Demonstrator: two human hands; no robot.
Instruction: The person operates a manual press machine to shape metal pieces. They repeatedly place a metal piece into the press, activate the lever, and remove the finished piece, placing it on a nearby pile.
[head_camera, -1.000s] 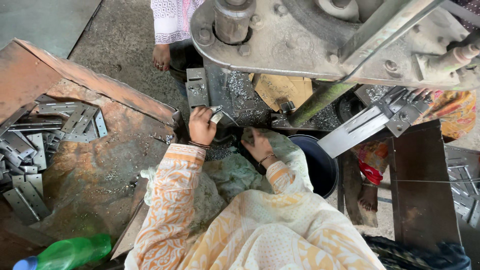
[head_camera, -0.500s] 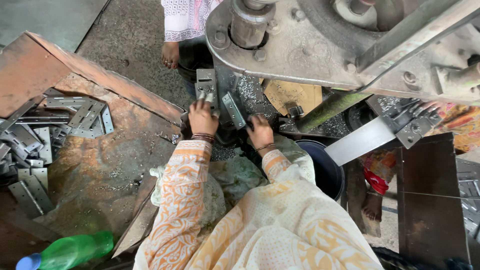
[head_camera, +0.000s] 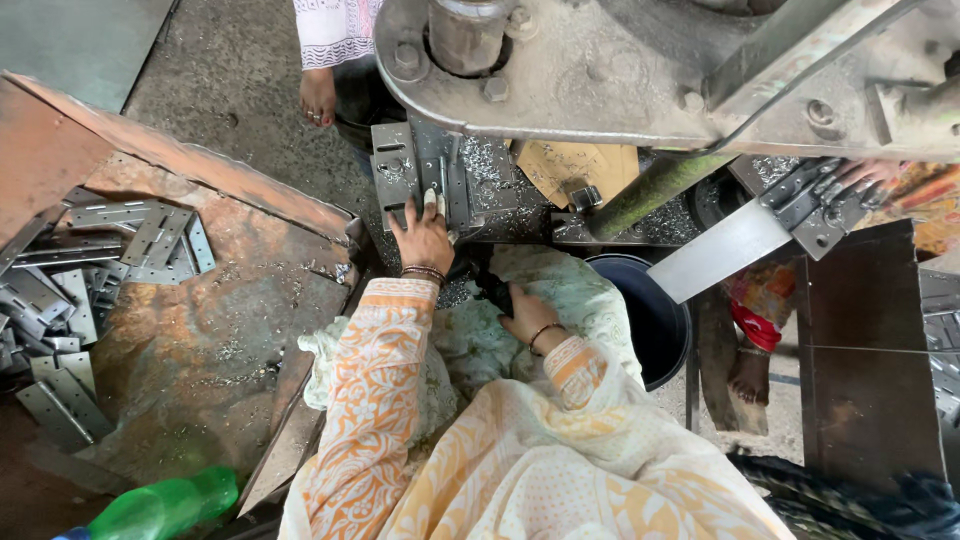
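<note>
Stock pile: flat perforated metal strips (head_camera: 110, 250) on the rusty tray (head_camera: 250, 300), far left.
Left hand (head_camera: 424, 238): fingers pressed onto a metal strip (head_camera: 436, 185) lying on the press bed (head_camera: 480, 180).
Strip handling: likely stiff, light, sharp-edged; best held by its flat faces.
Right hand (head_camera: 522, 315): curled low in the lap; what it holds cannot be told.
Bucket (head_camera: 650, 320): just right of it.

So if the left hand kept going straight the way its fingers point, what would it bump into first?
The left hand points up the picture, fingers already on a flat metal piece at the press bed. Going on, it would probably meet the press's round ram above, though depth is hard to judge.
</note>
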